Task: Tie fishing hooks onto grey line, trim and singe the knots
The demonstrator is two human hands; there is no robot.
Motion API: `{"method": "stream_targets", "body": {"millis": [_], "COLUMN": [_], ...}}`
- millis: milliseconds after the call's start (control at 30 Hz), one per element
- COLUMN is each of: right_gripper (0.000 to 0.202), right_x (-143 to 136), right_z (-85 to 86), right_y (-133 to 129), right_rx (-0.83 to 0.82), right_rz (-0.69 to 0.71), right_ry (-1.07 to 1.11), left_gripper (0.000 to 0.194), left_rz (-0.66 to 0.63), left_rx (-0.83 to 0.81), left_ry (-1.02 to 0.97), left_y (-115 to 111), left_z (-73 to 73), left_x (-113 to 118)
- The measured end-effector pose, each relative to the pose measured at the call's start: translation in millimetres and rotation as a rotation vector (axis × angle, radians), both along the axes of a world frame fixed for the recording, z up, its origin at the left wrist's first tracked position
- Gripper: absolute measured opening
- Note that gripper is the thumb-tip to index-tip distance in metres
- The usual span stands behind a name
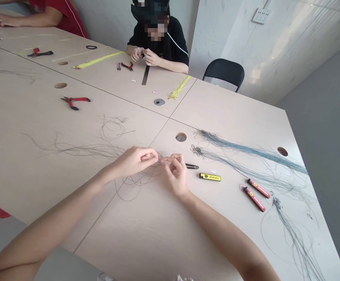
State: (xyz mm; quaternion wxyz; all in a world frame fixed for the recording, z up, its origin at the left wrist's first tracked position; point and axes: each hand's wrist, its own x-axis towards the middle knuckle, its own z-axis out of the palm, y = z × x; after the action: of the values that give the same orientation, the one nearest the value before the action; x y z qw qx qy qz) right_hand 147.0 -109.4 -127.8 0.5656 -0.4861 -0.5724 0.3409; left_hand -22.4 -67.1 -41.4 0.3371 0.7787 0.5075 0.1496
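My left hand [136, 160] and my right hand [176, 175] come close together over the table, fingertips almost meeting. Thumb and forefinger are pinched on each hand. Whatever lies between them is too fine to make out. Around and beneath the hands, a loose bundle of thin grey lines [91, 150] trails left and curls into loops. Partly hidden behind my right hand is a small black tool [192, 166], perhaps snips. A yellow lighter [210, 177] lies just right of that hand.
Bundles of blue-grey lines [246, 147] with curled hook-like ends lie at right, near two red lighters [254, 199]. Red-handled pliers [75, 102] rest at left. A person [158, 43] works across the table [123, 242]; another person's arm [32, 19] is farther left. Round holes [181, 137] pierce the tabletop.
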Motion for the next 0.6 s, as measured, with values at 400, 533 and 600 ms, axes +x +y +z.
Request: {"method": "stream_targets", "body": {"millis": [400,533,600], "right_gripper": [0.019,0.019,0.018], "right_x": [-1.5,-0.8,-0.6], "right_z": [-2.4,-5.3,-5.5], "right_y": [0.2,2.0,2.6], "right_rx": [-0.013,-0.028,-0.05], "right_rz": [0.071,0.061,0.079], "right_ry": [0.021,0.004,-0.015], "left_gripper": [0.023,0.02,0.02], "left_rz": [0.203,0.322,0.338], "left_rx": [-0.24,-0.306,-0.325], "left_ry": [-0.293,-0.389,-0.47], "left_y": [2.2,-0.4,-1.5], "left_z": [-2.4,0.5,1.9], "left_x": [0.8,5.4,6.4]}}
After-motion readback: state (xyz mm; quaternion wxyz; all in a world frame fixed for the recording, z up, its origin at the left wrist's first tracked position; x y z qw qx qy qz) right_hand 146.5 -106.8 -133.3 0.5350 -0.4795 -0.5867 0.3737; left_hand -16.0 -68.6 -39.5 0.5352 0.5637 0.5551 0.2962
